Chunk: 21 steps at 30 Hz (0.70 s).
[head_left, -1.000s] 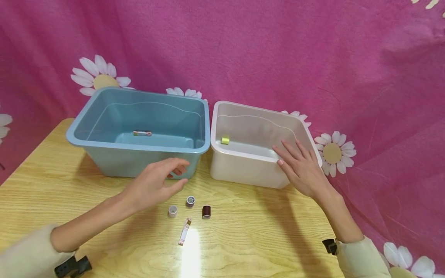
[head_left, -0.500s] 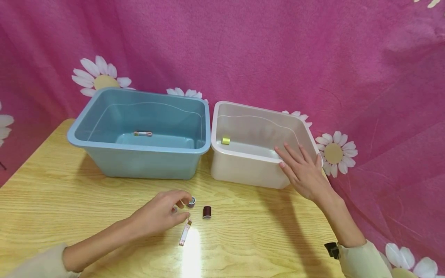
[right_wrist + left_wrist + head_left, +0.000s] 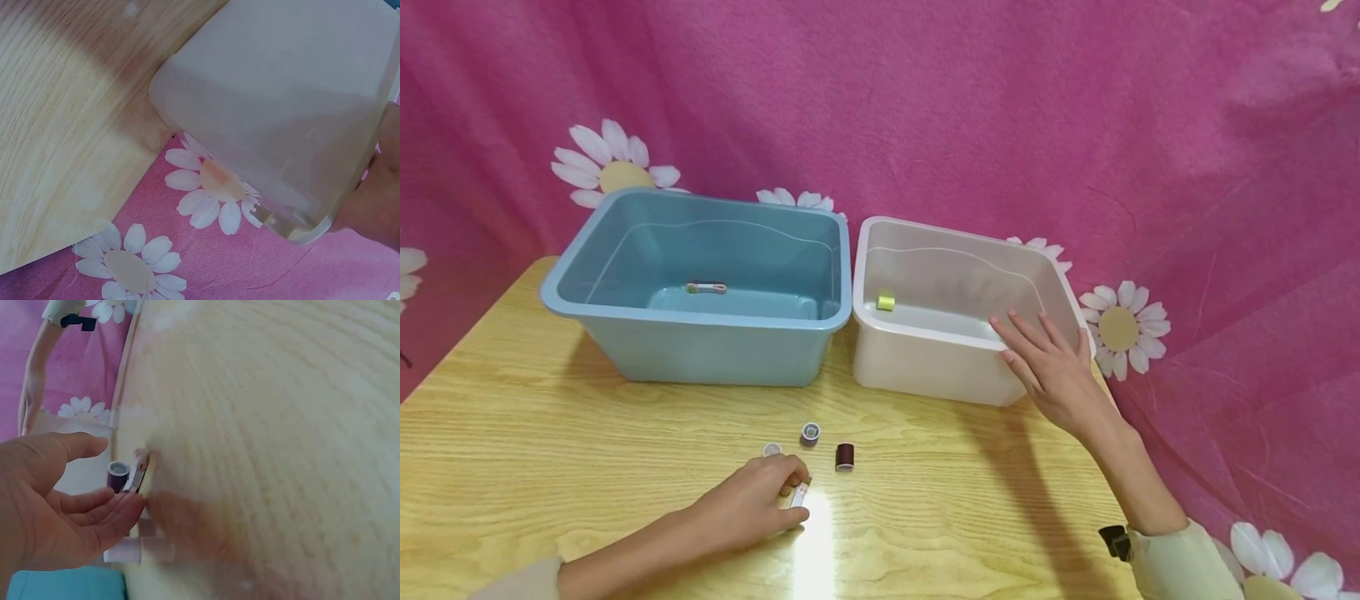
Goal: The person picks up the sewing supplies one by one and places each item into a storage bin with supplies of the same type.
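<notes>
My left hand (image 3: 748, 502) is low over the table, thumb and fingers apart on either side of a small folded white-and-pink strip (image 3: 800, 493). In the left wrist view the fingertips (image 3: 134, 509) are right beside that strip, its lower part hidden behind them. Just beyond stand a pale thread spool (image 3: 772, 450), partly covered by the hand, and a grey-topped spool (image 3: 810, 433). To their right is a dark brown spool (image 3: 845, 457). My right hand (image 3: 1056, 379) rests with spread fingers over the front rim of the white bin (image 3: 936, 367).
A blue bin (image 3: 700, 350) stands left of the white one, a similar folded strip (image 3: 706, 287) inside it. In the white bin lies a yellow spool (image 3: 886, 302). A pink flowered cloth (image 3: 925, 108) hangs behind the wooden table (image 3: 940, 517).
My left hand has come down from in front of the blue bin to the folded strip on the table, passing over the spools. The right hand has stayed at the white bin's rim.
</notes>
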### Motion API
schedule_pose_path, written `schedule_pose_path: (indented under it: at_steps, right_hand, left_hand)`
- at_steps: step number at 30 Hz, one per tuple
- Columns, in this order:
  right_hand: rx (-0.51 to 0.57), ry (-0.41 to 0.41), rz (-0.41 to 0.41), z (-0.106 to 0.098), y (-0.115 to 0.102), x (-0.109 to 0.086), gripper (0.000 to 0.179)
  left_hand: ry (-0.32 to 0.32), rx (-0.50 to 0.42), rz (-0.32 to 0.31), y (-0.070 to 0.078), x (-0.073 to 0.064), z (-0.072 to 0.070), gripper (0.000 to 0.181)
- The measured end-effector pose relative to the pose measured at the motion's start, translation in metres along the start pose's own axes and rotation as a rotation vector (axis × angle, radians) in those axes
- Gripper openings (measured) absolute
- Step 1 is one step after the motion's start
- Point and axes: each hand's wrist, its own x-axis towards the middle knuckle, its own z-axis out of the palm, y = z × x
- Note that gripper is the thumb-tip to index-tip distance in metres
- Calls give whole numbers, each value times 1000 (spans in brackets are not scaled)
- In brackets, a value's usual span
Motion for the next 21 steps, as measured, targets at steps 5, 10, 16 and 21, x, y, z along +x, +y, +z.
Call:
schedule_pose_path:
  at_steps: [5,10,16,21]
  right_hand:
    - [-5,19,-21,1,2,0,50]
    - [-10,28,-38,2,4,-1,50]
    - [-2,46,-48,1,4,-3,49]
    - [5,61,-43,2,4,-4,49]
  left_hand:
    - [45,67,-1,-1,3,7,23]
    - [75,139,5,1,4,12,25]
    - [102,184,35,3,5,17,25]
    - [90,177,53,2,4,17,22]
